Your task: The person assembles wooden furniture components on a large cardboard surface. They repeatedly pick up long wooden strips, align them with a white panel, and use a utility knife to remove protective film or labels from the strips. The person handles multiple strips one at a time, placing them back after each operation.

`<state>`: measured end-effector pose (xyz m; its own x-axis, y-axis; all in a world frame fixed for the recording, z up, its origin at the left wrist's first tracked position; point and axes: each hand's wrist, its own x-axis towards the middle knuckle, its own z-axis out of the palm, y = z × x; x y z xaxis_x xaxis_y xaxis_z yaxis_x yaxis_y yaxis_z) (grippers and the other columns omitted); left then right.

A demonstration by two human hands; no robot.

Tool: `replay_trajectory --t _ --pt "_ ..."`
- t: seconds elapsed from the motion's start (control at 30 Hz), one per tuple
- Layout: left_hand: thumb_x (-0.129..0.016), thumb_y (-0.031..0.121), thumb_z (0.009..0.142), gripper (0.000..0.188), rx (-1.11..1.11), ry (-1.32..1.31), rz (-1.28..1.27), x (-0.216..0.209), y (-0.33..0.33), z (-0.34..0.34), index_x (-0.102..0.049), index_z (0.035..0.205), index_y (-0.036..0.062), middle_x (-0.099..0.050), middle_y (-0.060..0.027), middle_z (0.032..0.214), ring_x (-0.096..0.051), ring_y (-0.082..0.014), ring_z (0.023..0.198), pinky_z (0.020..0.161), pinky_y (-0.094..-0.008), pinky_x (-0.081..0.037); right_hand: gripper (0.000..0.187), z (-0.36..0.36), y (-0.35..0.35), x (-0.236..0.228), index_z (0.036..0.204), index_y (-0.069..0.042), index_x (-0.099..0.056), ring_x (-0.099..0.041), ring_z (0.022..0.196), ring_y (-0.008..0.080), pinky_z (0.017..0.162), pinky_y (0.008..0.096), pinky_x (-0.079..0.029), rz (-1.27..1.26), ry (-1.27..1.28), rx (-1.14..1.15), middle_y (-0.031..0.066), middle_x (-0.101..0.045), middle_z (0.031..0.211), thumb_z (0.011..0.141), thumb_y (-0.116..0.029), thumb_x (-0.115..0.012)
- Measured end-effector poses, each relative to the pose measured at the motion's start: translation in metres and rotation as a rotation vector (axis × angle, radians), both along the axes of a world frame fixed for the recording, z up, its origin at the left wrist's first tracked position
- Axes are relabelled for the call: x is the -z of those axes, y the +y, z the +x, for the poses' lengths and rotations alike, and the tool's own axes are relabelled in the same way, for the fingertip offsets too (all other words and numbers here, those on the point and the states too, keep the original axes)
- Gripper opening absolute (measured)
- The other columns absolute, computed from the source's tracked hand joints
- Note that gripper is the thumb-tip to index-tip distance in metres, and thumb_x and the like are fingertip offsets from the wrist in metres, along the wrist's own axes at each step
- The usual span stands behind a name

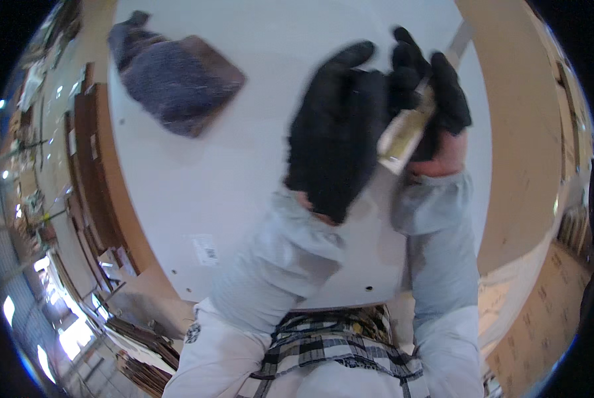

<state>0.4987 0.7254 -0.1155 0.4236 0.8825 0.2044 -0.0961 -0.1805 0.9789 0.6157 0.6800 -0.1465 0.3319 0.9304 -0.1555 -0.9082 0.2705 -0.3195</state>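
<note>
My right hand (pixel 443 99), in a black glove, is closed round a narrow, shiny yellowish tool-like object (pixel 402 136) with a thin metallic part near the fingers; its exact kind is unclear. Close on its left is my left hand (pixel 337 139), also black-gloved and smeared by motion. One finger of it stretches up and away, the others are partly hidden, and nothing shows in it. Both hands are above a large white panel (pixel 244 166). A crumpled grey-purple cloth (pixel 174 83) with a brownish patch lies at the panel's far left.
The panel bears a white barcode label (pixel 206 251) and a small dark hole (pixel 368 288) near its front edge. Brown board (pixel 519 132) extends along the right. Stacked brown boards (pixel 98 172) stand at the left, and a patterned cardboard sheet (pixel 542 325) lies at lower right.
</note>
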Motion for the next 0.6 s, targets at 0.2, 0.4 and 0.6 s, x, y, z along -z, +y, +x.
replay_trajectory --t 0.2,0.4,0.6 --pt "-0.05 0.014 0.093 0.03 -0.03 -0.036 0.029 0.01 0.01 -0.008 -0.052 0.12 -0.0004 -0.058 -0.016 0.113 -0.059 -0.0285 0.101 0.089 -0.0352 -0.047 0.046 0.008 -0.002 0.015 0.134 -0.004 -0.044 -0.059 0.1 0.0209 0.092 0.0364 -0.046 -0.002 -0.101 0.011 0.0111 -0.063 0.113 0.094 -0.027 -0.05" --pt "-0.05 0.012 0.092 0.041 -0.156 -0.204 0.27 -0.009 -0.01 -0.031 -0.044 0.131 0.0047 -0.058 -0.0176 0.102 -0.059 -0.0352 0.093 0.079 -0.0403 -0.048 0.047 0.004 0.005 0.004 0.137 -0.005 -0.04 -0.053 0.115 0.0279 0.101 0.0417 -0.04 0.263 -0.219 -0.293 0.0132 -0.055 0.127 0.097 -0.03 -0.044" --pt "-0.055 0.0 0.084 0.041 -0.148 -0.087 0.18 -0.07 0.024 -0.205 -0.051 0.125 0.005 -0.063 -0.0135 0.103 -0.064 -0.0253 0.085 0.076 -0.0332 -0.053 0.04 -0.008 -0.005 -0.008 0.13 -0.001 -0.047 -0.055 0.113 0.0242 0.105 0.0404 -0.038 -0.305 -0.254 0.184 0.0124 -0.056 0.125 0.094 -0.02 -0.048"
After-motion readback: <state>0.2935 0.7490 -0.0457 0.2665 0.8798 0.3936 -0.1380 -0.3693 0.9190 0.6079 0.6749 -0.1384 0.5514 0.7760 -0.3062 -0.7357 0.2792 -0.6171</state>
